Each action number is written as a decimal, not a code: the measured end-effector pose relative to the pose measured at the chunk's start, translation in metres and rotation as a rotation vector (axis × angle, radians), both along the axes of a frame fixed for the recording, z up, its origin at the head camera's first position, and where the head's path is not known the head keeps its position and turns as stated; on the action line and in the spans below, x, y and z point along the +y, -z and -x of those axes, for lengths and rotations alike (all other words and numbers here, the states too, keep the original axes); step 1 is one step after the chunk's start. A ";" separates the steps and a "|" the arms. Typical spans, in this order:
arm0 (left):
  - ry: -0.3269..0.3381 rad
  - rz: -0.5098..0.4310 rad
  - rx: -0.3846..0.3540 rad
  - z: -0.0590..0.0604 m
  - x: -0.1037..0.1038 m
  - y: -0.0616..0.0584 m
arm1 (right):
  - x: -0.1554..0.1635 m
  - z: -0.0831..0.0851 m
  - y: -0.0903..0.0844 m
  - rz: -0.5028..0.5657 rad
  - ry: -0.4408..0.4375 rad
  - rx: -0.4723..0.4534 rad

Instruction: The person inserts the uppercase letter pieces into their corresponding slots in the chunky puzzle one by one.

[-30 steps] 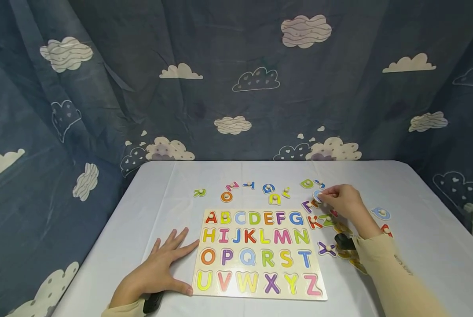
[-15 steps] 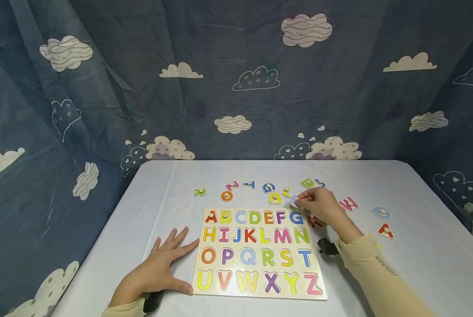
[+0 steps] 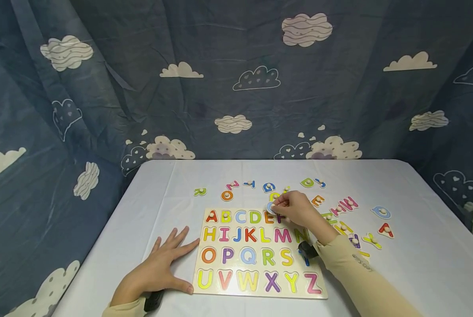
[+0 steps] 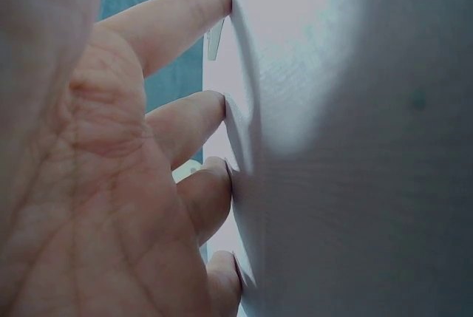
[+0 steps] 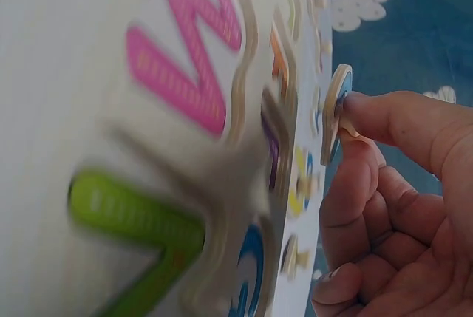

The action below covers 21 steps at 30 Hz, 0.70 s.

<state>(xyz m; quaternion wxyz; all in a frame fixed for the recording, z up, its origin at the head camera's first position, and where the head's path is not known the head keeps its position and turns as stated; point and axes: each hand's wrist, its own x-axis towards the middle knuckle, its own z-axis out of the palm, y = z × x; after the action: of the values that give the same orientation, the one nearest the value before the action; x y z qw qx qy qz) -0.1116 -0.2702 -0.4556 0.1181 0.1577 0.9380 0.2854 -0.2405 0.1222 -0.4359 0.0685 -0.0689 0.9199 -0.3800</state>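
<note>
My right hand (image 3: 297,209) pinches a light blue letter puzzle piece (image 3: 270,208) between thumb and finger, above the far edge of the wooden alphabet board (image 3: 218,255). In the right wrist view the light blue letter puzzle piece (image 5: 337,114) is seen edge-on at the fingertips; its letter is hard to tell. Knobbed A (image 3: 211,215) and B (image 3: 225,216) pieces sit in their slots. My left hand (image 3: 159,266) lies with fingers spread on the cloth, thumb and index finger touching the board's left side. The left wrist view shows its palm (image 4: 96,184).
Loose letters lie behind the board, including a green R (image 3: 200,192), an orange O (image 3: 227,196) and a green D (image 3: 307,182). More are scattered to the right, among them a blue Q (image 3: 381,212) and a red A (image 3: 386,230). A cloud-print curtain (image 3: 204,105) hangs behind the table.
My right hand has moved left with the light blue letter puzzle piece, from the loose letters at the right to the board's far edge. My left hand has stayed still.
</note>
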 end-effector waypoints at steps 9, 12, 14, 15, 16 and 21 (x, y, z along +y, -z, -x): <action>-0.006 0.002 -0.007 0.000 0.001 0.000 | -0.024 0.000 0.001 0.017 -0.051 -0.021; -0.008 0.001 -0.015 0.000 0.001 0.001 | -0.032 0.000 0.002 0.023 -0.071 -0.023; -0.009 0.001 -0.020 0.000 0.001 0.001 | -0.038 0.000 0.003 0.033 -0.083 -0.018; -0.010 0.000 -0.022 0.000 0.001 0.001 | -0.041 -0.001 0.004 0.046 -0.089 -0.022; -0.011 0.000 -0.022 0.000 0.000 0.001 | -0.044 -0.001 0.003 0.054 -0.095 -0.026; -0.009 0.001 -0.017 0.001 0.000 0.001 | -0.058 -0.002 0.002 0.058 -0.113 -0.042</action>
<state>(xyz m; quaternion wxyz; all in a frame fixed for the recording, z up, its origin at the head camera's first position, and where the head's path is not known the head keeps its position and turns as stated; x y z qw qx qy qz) -0.1122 -0.2698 -0.4563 0.1248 0.1510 0.9378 0.2866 -0.2388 0.0647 -0.4382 0.1074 -0.1147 0.9014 -0.4035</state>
